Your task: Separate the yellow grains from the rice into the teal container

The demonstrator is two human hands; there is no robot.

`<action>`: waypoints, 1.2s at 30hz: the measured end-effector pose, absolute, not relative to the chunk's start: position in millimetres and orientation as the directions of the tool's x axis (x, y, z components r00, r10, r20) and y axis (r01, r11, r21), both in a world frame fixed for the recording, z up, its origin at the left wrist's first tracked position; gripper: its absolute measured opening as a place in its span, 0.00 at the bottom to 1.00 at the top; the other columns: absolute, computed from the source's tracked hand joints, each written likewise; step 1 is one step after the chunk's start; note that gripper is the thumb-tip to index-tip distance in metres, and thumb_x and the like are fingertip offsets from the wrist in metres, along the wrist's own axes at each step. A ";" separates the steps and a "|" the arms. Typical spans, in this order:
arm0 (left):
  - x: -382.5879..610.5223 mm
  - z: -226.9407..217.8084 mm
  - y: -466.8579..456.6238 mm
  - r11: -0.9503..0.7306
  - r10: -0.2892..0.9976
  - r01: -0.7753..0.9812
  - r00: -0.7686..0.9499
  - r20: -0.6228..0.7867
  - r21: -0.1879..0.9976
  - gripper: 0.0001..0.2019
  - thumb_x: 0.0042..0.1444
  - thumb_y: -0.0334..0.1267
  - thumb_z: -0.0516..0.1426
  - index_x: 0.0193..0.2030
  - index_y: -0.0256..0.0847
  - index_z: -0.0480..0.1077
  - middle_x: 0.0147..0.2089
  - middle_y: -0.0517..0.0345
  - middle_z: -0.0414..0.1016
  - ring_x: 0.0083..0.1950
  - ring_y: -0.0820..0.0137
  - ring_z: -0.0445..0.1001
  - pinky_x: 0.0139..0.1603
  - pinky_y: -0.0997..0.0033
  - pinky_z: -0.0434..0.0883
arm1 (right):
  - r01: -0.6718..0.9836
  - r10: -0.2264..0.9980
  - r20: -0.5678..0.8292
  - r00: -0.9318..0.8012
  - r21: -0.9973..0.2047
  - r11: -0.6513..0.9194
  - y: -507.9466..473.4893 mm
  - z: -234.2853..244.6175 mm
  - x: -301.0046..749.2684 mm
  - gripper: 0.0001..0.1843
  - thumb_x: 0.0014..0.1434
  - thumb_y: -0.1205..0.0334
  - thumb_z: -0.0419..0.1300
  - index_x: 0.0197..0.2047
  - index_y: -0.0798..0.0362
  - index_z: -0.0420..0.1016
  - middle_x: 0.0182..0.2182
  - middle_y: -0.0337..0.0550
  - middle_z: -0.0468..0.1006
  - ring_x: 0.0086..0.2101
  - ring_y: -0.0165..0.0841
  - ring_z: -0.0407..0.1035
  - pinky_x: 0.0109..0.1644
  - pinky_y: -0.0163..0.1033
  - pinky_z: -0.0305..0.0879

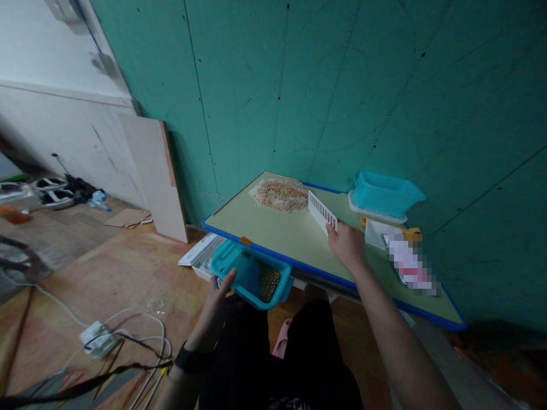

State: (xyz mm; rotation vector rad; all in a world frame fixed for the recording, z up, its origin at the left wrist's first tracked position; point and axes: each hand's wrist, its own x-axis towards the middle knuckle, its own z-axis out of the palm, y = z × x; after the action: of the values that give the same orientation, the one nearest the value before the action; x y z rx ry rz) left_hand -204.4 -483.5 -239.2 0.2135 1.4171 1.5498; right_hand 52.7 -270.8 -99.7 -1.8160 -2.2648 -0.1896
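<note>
My left hand (220,293) grips the near left corner of a teal plastic basket (250,273) and holds it just below the table's front edge; some yellow beans lie in its bottom. My right hand (347,245) is closed on the end of a white slotted scraper (321,212), which stands on its edge on the pale green tabletop (277,228). A heap of mixed beans and grains (280,195) lies at the far side of the table, just left of the scraper.
A second teal basket (384,193) sits upside down on a white lid at the back right. White and yellow packets (391,233) lie near it. A white tray (200,256) rests on the floor under the table. Cables and a power strip (98,339) lie at left.
</note>
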 end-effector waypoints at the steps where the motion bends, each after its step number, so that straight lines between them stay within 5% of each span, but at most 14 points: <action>1: -204.6 -239.5 -484.0 0.166 0.737 -0.529 -0.494 -0.461 0.832 0.34 0.71 0.56 0.71 0.77 0.57 0.64 0.69 0.44 0.82 0.47 0.60 0.91 0.44 0.64 0.89 | 0.974 0.942 0.277 -0.192 -0.060 0.217 -269.4 -100.8 53.6 0.23 0.84 0.59 0.54 0.55 0.59 0.92 0.49 0.67 0.93 0.49 0.52 0.88 0.51 0.45 0.73; 17: -202.8 -236.5 -482.1 0.158 0.743 -0.533 -0.490 -0.455 0.831 0.42 0.65 0.63 0.75 0.78 0.58 0.64 0.63 0.44 0.83 0.53 0.55 0.91 0.47 0.59 0.90 | 0.892 0.903 0.419 -0.094 -0.367 0.263 -236.3 -105.7 39.1 0.21 0.76 0.54 0.59 0.48 0.59 0.91 0.46 0.68 0.93 0.44 0.52 0.84 0.42 0.44 0.67; 36: -202.5 -240.7 -484.5 0.122 0.757 -0.525 -0.499 -0.421 0.842 0.43 0.62 0.65 0.76 0.76 0.58 0.65 0.65 0.44 0.83 0.52 0.55 0.91 0.50 0.55 0.90 | 0.830 0.918 0.389 -0.080 -0.483 0.278 -231.0 -117.5 49.0 0.18 0.72 0.53 0.63 0.44 0.58 0.89 0.44 0.66 0.92 0.44 0.52 0.86 0.44 0.44 0.69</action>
State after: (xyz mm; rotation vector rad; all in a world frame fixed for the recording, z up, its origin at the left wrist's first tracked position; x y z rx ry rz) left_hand -202.5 -484.5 -240.7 0.2491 1.3766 1.5900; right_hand 49.0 -231.0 -117.5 -1.5682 -1.9220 0.1786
